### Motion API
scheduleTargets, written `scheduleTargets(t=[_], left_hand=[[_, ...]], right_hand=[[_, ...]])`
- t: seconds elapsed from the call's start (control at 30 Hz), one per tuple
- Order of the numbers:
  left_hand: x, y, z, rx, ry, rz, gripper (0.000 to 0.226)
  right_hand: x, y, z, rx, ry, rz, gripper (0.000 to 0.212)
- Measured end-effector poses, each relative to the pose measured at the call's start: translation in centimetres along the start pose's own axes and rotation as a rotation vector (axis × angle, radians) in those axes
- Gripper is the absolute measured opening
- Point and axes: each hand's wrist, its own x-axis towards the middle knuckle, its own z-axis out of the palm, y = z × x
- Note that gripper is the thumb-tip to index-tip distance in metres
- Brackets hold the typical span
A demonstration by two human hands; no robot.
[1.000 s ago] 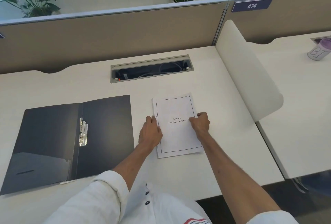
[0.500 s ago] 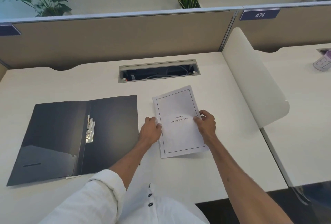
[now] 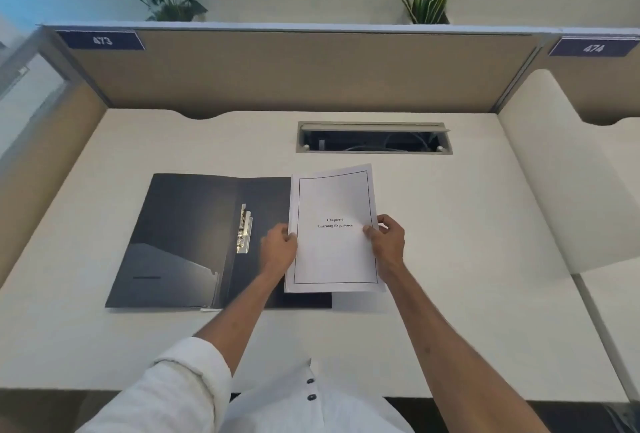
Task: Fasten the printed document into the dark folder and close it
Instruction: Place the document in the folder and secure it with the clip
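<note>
- White printed document (image 3: 334,245): between both hands, long axis running away from the person, overlapping the open dark folder's (image 3: 187,242) right edge on the pale worktop (image 3: 450,259).
- Left hand (image 3: 278,250), right hand (image 3: 388,242): each pinching a side edge.

We have a single view, worn on the head, looking forward and steeply down over the bench (image 3: 450,224) from close above. It faces the partition (image 3: 294,72) at the far edge, with both forearms reaching in from the bottom of the frame.
</note>
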Motion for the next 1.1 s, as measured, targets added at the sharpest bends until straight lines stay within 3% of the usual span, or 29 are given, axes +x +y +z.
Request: scheduleTargets(t=[0.13,0.6,0.77,0.87,1.0,1.1], left_hand=[[0.3,-3.6,-3.5,-0.002,0.042,-0.037,0.035],[0.9,-11.1,-9.0,0.134,0.072,-0.081,0.036],[1.2,-11.0,-9.1,0.164,0.031,-0.022,0.033],[1.2,-11.0,-9.1,0.18,0.019,-0.001,0.033],[0.9,-11.1,-8.9,0.193,0.028,0.017,0.032],[0.5,-11.2,-8.6,0.193,0.028,0.028,0.032]], right_hand=[[-0.9,0.4,4.5,-0.028,0.0,0.031,0.017],[-2.3,2.2,12.0,-0.052,0.026,0.158,0.033],[-2.4,2.2,12.9,-0.157,0.029,0.134,0.022],[-2.4,1.9,13.2,-0.276,0.02,0.102,0.003],[-2.4,1.4,13.3,-0.483,-0.007,0.029,0.01],[-2.2,0.9,13.2,-0.574,-0.024,-0.035,0.039]])
